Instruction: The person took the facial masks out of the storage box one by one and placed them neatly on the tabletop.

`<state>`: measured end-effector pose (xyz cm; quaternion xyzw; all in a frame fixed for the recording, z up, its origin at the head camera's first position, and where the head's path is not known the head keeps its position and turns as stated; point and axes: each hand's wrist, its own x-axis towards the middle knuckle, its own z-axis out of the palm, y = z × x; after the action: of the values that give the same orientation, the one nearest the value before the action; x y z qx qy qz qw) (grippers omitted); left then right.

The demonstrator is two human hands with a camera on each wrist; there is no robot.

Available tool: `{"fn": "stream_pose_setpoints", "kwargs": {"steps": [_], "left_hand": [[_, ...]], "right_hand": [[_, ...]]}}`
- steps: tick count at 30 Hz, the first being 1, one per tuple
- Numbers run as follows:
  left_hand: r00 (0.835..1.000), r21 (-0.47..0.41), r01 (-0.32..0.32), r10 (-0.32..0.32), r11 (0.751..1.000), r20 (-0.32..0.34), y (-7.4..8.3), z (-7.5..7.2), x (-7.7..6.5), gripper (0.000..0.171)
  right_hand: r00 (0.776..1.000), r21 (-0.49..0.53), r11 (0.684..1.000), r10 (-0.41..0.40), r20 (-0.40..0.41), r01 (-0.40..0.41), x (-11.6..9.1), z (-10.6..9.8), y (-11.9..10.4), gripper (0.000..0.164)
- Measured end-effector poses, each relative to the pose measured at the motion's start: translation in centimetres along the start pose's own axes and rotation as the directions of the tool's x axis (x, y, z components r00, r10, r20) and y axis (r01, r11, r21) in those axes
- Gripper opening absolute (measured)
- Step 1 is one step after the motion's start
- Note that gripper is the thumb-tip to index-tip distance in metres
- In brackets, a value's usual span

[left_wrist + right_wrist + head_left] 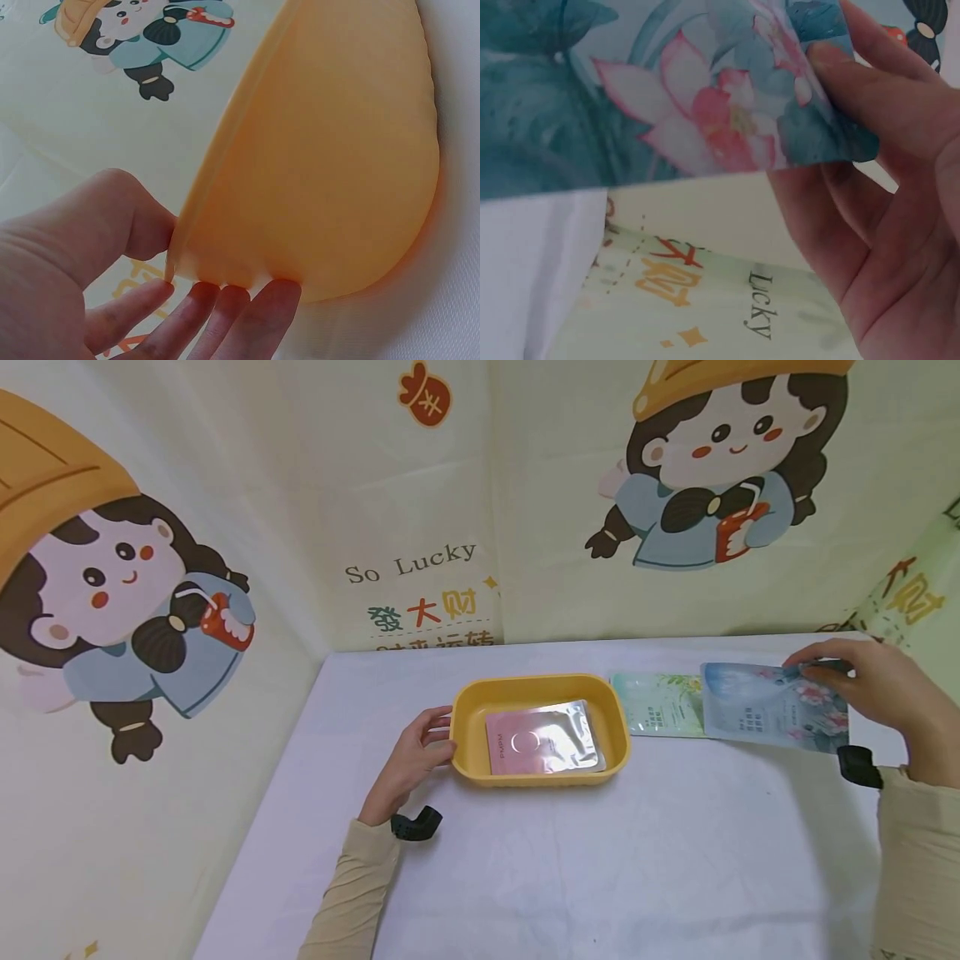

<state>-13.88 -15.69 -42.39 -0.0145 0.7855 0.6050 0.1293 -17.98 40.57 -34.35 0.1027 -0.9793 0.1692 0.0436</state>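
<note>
I see a white tabletop (637, 868) meet a cartoon-printed backdrop (540, 510) at twelve o'clock. My left hand (408, 760) rests, unclenched, against the nine-o'clock end of the yellow tray (540, 781); my right hand (885, 685) pinches the blue packet (757, 706) toward the tray's three o'clock.

Behind the white desk (600, 868) is a pale backdrop (547, 527) bearing a left cartoon figure (120, 585), a right cartoon figure (720, 464), a red pouch motif (425, 395) and lettering (410, 564) (part reads "So Lucky").
</note>
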Motion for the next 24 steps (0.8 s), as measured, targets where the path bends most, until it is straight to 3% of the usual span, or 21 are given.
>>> {"fn": "stream_pose_setpoints", "kwargs": {"steps": [12, 24], "left_hand": [[1.0, -0.001, -0.01, 0.01, 1.0, -0.008, 0.0, 0.0, -0.1, 0.059], [0.999, 0.008, 0.012, -0.011, 1.0, -0.034, 0.2, 0.0, 0.1, 0.057]], "right_hand": [[0.985, -0.003, 0.987, 0.162, 0.067, -0.162, -0.6, 0.5, 1.1, 0.02], [0.94, 0.0, 0.947, 0.318, 0.121, -0.321, -0.3, 1.5, 1.9, 0.03]]}}
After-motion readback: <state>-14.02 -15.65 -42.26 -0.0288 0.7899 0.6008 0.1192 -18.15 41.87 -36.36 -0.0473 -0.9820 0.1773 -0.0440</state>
